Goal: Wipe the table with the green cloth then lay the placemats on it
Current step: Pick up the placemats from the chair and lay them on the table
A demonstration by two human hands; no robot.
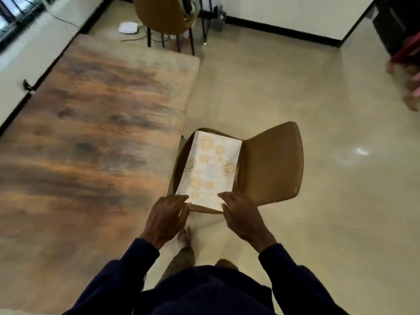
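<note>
The placemats [211, 167], a pale stack printed with gold and grey roundels, lie on the seat of a brown chair [272, 160] at the middle of the frame, just right of the bench's right edge. The right hand [242, 215] pinches the stack's lower right corner, fingers on top and thumb at the edge. The left hand [169, 214] reaches the lower left corner with fairly straight fingers; blur hides whether it grips. The chair's back rises along the stack's right side. The wooden bench [91, 137] fills the left of the frame, cut off at the left and bottom. Open floor [341, 178] spreads to the right. A bare foot [184, 237] shows between the wrists. At the top, a second chair [163, 17] stands beyond the bench's far end, with a white box [128, 27] and cables on the floor beside it. Shapes at the right edge are too blurred to read.
</note>
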